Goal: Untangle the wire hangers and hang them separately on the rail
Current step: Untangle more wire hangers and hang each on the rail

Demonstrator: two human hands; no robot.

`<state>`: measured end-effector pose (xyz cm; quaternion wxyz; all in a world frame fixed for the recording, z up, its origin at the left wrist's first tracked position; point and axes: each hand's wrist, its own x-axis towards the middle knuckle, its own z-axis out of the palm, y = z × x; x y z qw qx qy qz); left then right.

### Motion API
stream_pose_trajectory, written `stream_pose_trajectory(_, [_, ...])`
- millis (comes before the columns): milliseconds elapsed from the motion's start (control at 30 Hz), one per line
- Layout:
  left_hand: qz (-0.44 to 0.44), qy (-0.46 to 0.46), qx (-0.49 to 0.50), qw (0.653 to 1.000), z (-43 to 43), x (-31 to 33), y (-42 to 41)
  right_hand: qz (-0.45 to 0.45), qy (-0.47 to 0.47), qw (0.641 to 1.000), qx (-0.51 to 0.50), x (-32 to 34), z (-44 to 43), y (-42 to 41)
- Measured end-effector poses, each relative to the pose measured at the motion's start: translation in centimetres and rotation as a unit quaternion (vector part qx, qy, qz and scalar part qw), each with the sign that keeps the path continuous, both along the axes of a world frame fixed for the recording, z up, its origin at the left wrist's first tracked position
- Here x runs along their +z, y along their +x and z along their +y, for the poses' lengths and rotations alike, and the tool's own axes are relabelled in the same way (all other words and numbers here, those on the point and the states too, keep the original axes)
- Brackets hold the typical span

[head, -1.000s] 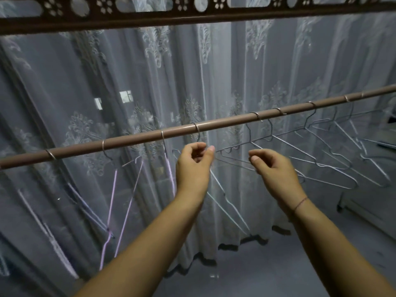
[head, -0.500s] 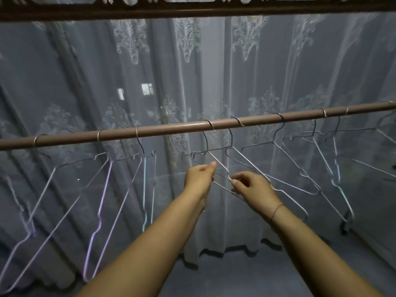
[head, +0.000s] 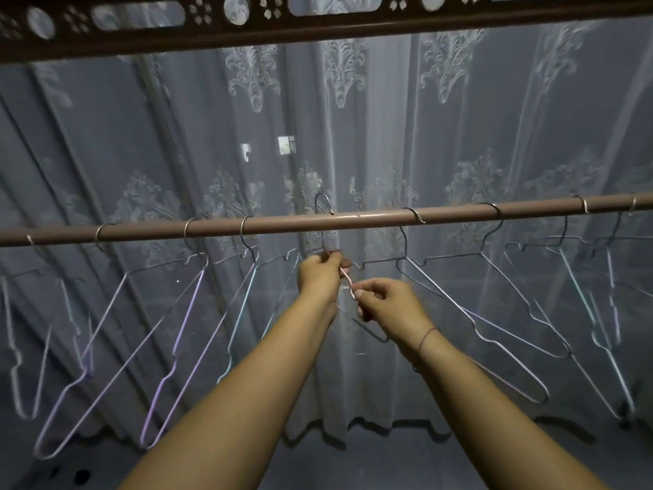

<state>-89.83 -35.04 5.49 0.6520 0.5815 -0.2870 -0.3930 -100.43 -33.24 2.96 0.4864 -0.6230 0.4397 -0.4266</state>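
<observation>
Hook of the pink hanger (head: 348, 286) now rises above the rail (head: 353, 221), lifted since a moment ago; left hand (head: 318, 277) pinches its neck, right hand (head: 388, 305) its shoulder, so separation looks underway

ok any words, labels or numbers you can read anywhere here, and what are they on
None: no readable text anywhere in this view.
The rail, the wire hangers and the lace curtain show no print, only woven floral patterns.
The carved beam above has cut-out flowers and ovals, not letters.
The right wrist carries a plain string bracelet, no markings.
</observation>
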Motion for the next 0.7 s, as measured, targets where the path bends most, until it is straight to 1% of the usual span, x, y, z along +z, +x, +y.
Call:
stream_pose_trajectory(200, [-0.012,-0.005,0.017,1.000,-0.9,0.3,1.5,-0.030,0.004,1.000,0.006,0.7,0.3,1.2])
stream_pose_trajectory(300, [-0.022,-0.002,0.021,1.000,-1.5,0.8,2.1,-0.025,-0.009,1.000,0.007,1.3,0.3,1.8])
stream_pose_trajectory(500, [-0.018,0.026,0.022,0.999,-1.1,-1.3,2.6,-0.028,0.013,1.000,0.002,-0.6,0.3,1.6])
stream_pose_trajectory(600, [-0.044,0.033,-0.006,0.998,-0.3,-3.2,2.7,0.003,0.018,1.000,0.001,-2.2,0.4,1.2])
stream_pose_trajectory(700, [-0.038,0.041,-0.027,0.998,0.6,-5.0,2.9,0.084,0.007,0.996,-0.013,-3.8,0.4,0.1])
